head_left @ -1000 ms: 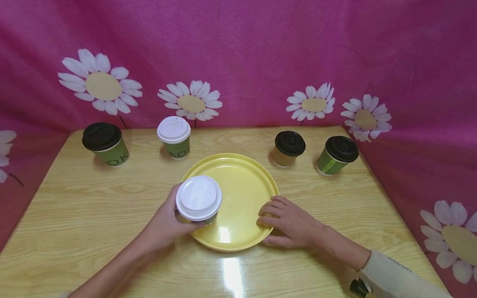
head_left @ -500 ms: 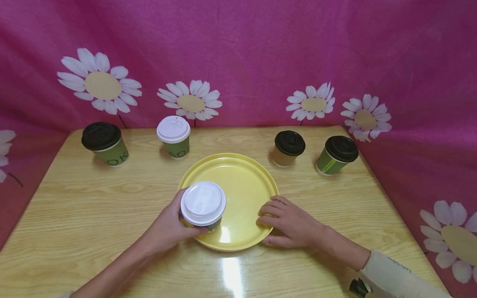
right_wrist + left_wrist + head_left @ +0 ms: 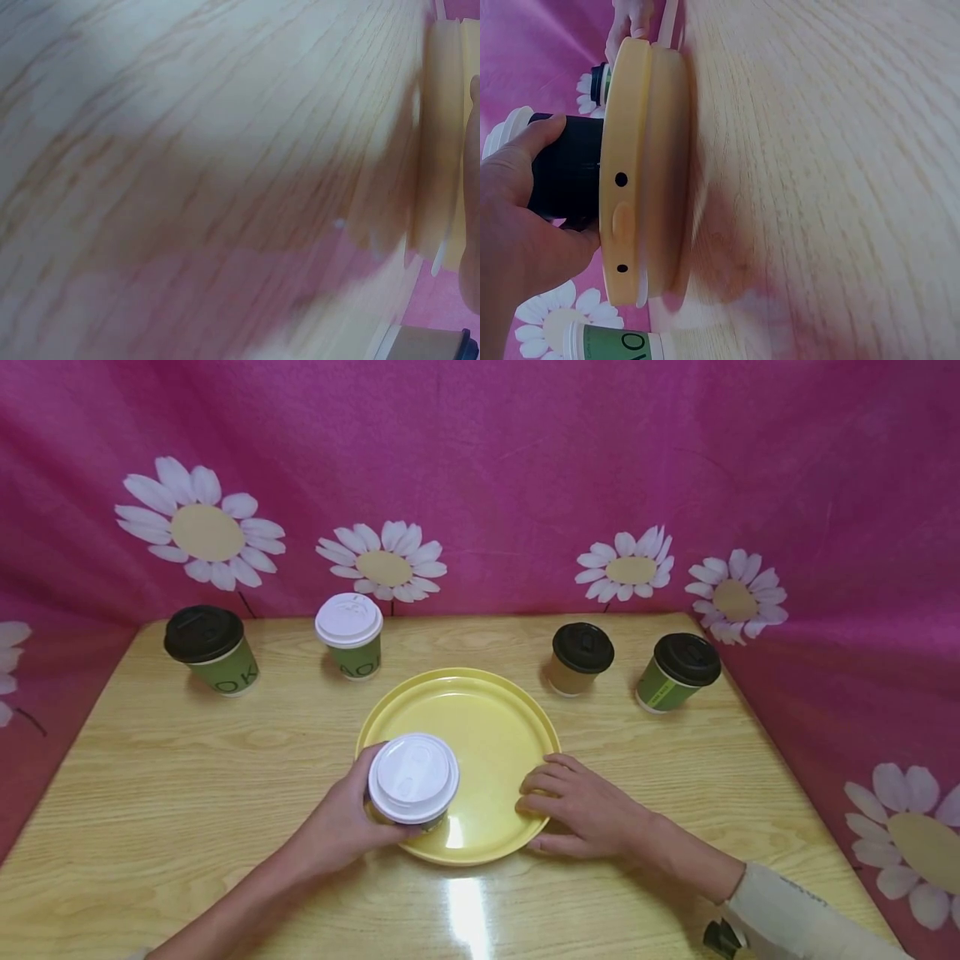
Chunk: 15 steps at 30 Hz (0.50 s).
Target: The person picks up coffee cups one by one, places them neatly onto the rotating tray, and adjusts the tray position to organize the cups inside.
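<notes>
My left hand (image 3: pixel 347 817) grips a paper coffee cup with a white lid (image 3: pixel 414 777), fingers and thumb wrapped round its sides. In the left wrist view the cup's body (image 3: pixel 568 166) looks black, and the rim hides its bottom. The cup is upright over the left front part of a round yellow tray (image 3: pixel 487 735). From the side, the tray shows a thick rim above a narrower base (image 3: pixel 669 172). At the tray's right edge, my right hand (image 3: pixel 581 806) holds the rim, fingers curled over it and thumb on the outside.
At the back left stand a green cup with a black lid (image 3: pixel 225 667) and a green cup with a white lid (image 3: pixel 356 656). Back right are a brown cup (image 3: pixel 572 677) and another green cup (image 3: pixel 663 685), both black-lidded. A pink flowered cloth (image 3: pixel 495 485) encloses the wooden table (image 3: pixel 187 760).
The white-lidded cup in my left hand has moved slightly right and toward me over the tray, and appears lower. My right hand has stayed at the rim.
</notes>
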Available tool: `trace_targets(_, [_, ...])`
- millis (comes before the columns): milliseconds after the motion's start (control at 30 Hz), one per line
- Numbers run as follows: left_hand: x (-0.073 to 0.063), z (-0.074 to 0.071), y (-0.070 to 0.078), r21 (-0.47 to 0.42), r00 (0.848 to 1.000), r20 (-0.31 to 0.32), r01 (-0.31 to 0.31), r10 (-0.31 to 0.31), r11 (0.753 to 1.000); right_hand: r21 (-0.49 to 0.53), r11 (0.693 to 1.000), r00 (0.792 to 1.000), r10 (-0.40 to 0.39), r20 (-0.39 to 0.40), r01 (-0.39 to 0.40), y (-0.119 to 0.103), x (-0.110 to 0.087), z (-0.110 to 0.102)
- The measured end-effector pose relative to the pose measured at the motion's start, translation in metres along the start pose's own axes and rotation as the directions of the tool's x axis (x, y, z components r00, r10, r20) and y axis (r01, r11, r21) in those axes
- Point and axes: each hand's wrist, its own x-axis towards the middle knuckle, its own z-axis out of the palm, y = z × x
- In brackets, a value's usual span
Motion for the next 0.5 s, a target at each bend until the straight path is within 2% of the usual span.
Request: trace_targets(500, [-0.0006, 0.0025, 0.0009, 0.094, 1.0, -0.005, 0.014, -0.014, 0.995, 0.0, 1.0, 1.0, -0.002, -0.012, 0.002, 0.0, 0.0, -0.0005])
